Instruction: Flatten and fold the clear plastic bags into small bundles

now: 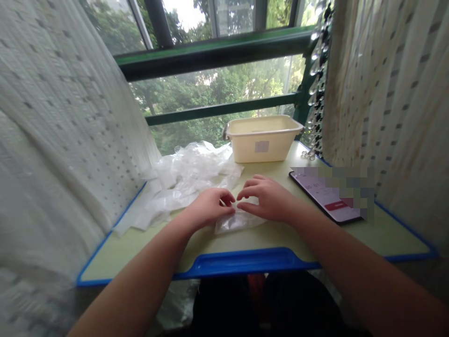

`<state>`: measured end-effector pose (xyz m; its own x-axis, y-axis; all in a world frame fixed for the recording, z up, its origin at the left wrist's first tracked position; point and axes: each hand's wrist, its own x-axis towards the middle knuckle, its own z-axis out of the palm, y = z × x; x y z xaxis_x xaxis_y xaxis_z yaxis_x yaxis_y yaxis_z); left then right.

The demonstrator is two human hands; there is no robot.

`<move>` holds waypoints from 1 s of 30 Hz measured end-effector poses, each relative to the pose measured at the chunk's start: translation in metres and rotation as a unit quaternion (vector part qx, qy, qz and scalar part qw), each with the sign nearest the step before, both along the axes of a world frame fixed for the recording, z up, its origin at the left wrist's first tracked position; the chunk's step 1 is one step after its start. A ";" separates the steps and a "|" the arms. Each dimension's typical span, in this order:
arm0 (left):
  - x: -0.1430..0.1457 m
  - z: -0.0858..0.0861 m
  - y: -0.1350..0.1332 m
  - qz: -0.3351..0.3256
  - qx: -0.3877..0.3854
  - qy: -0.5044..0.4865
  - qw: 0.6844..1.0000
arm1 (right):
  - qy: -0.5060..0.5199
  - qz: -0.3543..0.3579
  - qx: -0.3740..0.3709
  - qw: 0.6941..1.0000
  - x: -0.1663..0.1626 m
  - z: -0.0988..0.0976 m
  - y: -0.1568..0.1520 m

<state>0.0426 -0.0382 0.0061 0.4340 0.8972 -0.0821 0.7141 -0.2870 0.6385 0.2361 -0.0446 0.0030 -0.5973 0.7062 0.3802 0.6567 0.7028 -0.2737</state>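
A small clear plastic bag [234, 222] lies flat on the pale green desk [147, 238] near its front edge. My left hand [210, 206] rests on the bag's left part with its fingers curled and thumb pinching the film. My right hand [267, 197] presses on the bag's upper right, fingers bent, its fingertips almost meeting those of the left hand. Both hands grip the same bag.
A heap of crumpled clear plastic bags [185, 175] lies at the left back. A cream plastic tub [263, 138] stands by the window. A phone [328, 195] with a lit screen lies at the right. Curtains hang on both sides. The desk has a blue rim [245, 263].
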 end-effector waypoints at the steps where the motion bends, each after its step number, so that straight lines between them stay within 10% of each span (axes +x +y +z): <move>1: 0.000 0.001 0.000 -0.005 -0.006 -0.010 1.000 | -0.001 0.011 -0.005 1.000 -0.002 -0.002 0.000; 11: -0.005 0.004 -0.001 -0.008 -0.103 -0.097 0.990 | 0.011 0.012 -0.039 0.999 -0.009 -0.013 0.005; 19: -0.022 0.023 -0.030 -0.023 0.183 0.052 0.981 | 0.017 0.015 -0.036 0.999 -0.009 -0.022 0.009; 30: -0.027 -0.006 -0.063 0.068 0.141 0.024 0.987 | 0.006 0.017 -0.013 1.000 -0.013 -0.020 0.008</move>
